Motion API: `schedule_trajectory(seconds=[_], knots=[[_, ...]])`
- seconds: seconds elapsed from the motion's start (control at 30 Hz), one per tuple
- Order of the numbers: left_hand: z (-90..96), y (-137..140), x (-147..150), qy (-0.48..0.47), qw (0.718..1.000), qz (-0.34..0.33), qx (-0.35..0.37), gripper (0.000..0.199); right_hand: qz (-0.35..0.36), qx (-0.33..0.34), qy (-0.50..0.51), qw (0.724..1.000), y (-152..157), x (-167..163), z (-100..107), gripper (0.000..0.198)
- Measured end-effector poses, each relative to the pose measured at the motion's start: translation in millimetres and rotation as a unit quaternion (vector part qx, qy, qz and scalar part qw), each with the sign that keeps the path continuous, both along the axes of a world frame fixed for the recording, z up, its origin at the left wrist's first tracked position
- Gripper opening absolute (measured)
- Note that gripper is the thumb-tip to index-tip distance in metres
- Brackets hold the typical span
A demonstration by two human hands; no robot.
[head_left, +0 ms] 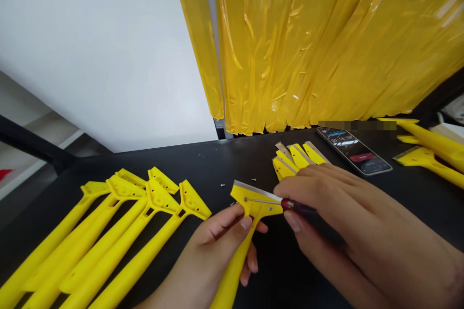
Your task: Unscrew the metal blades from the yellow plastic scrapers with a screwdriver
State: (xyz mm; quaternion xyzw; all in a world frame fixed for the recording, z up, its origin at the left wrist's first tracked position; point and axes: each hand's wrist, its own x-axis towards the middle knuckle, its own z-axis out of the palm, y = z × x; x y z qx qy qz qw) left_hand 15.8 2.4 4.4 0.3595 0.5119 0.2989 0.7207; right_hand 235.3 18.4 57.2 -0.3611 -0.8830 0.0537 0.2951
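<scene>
My left hand [221,246] is closed around the neck of a yellow scraper [257,204], whose head carries a metal blade along its upper edge. Two screws show in the head. Between thumb and fingers, my right hand [348,222] grips a screwdriver [288,204] with a dark red handle. Its thin shaft lies across the scraper head, the tip at the left screw [245,199]. Behind the scraper, small loose screws [223,185] lie on the black table. Several yellow head plates with blades [300,155] are heaped just beyond my right hand.
Several yellow scraper handles [145,203] lie in a row on the left of the black table [203,154]. A phone [357,152] showing a timer rests at the back right. More yellow scrapers [431,154] lie beside it. Yellow plastic sheeting [308,48] hangs behind, beside a white panel [108,48].
</scene>
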Motion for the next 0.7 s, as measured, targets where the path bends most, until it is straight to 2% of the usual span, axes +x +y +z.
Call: schedule_trajectory(seconds=[0.17, 0.3, 0.7], knots=[[1.5, -2.3, 1.7, 0.009, 1.0, 0.01, -0.002, 0.033, 0.004, -0.026, 0.013, 1.0, 0.0, -0.1, 0.2, 0.029], [2.2, -0.6, 3.0, 0.007, 1.0, 0.008, -0.004, 0.031, -0.012, -0.038, -0.001, 0.999, -0.2, -1.0, 1.0, 0.02], [5.0, -2.3, -0.4, 0.031, 0.999, -0.002, 0.013, 0.034, 0.004, -0.045, 0.001, 0.999, -1.2, -1.0, 0.8, 0.03]])
